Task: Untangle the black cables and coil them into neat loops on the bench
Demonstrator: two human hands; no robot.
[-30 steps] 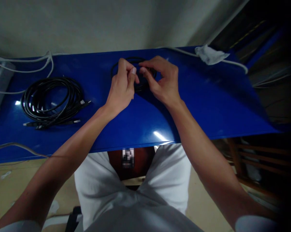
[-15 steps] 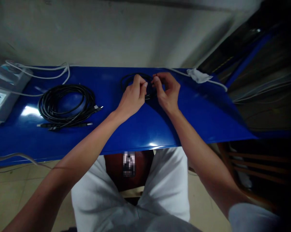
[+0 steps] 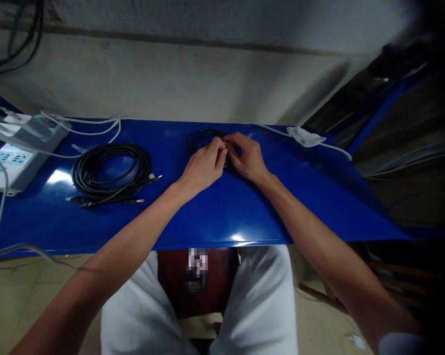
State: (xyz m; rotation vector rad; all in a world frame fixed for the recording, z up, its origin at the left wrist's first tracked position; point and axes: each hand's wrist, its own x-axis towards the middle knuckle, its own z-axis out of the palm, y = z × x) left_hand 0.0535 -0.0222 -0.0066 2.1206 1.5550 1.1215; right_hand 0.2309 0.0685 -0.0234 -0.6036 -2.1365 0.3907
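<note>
To the left of the large cable coil (image 3: pixel 82 172), a power strip (image 3: pixel 30 170) is seen on the blue table (image 3: pixel 203 217), with white cords (image 3: pixel 57 156) run near it. The large cable coil is laid flat, its plug ends (image 3: pixel 140 200) turned outward at its near side. To its right, the small cable coil (image 3: pixel 190 143) is set on the table, partly covered by both hands. The left hand (image 3: pixel 205 165) is held over it, fingers curled and clenched; whether anything is gripped cannot be told. The right hand (image 3: pixel 247 157) is placed just beside, fingers bent, their grasp hidden. Farthest right of the large cable coil, a white cord (image 3: pixel 335 148) is partly covered by a crumpled white piece (image 3: pixel 306 137).
</note>
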